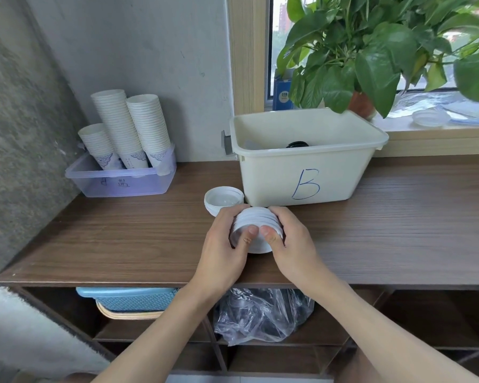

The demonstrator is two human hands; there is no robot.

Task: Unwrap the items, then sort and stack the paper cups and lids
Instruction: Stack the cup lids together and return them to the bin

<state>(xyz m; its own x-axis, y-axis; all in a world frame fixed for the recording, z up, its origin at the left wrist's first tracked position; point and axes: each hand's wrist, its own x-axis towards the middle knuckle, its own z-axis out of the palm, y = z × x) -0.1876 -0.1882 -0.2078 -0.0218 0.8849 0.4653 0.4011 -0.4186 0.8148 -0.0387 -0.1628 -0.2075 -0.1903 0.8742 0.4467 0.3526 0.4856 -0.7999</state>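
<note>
Now, both of your hands are wrapped round the same thing: your left hand [227,241] curls about the left side of a stack of white lids [256,219] and your right hand [291,239] curls about its right side. Your two thumbs [249,233] lie on the near face of the stack, tips almost touching, while your other fingers reach round behind it. The stack is tipped on its side, so its ridged rims show as bands along the top. It sits just above the wooden table [122,236], near the front edge; you cannot tell whether its lower edge touches the wood.

Just behind your left hand a second stack of lids [224,199] stands upright on the table, hollow side up. Beside that, to the right, is a cream bin [302,172] with a blue "B" on its front wall; something dark [297,144] lies inside it, mostly hidden by the rim.

Well off to the left, against the wall, a clear tray [122,183] holds three stacks of paper cups [116,120], all leaning back to the left, the front one shortest.

Behind the bin, a leafy plant [371,51] stands on the windowsill, with a clear lid [430,118] lying near it. On the shelf under the table you have a crumpled plastic bag [263,316] and, to its left, a blue basket [127,298].
</note>
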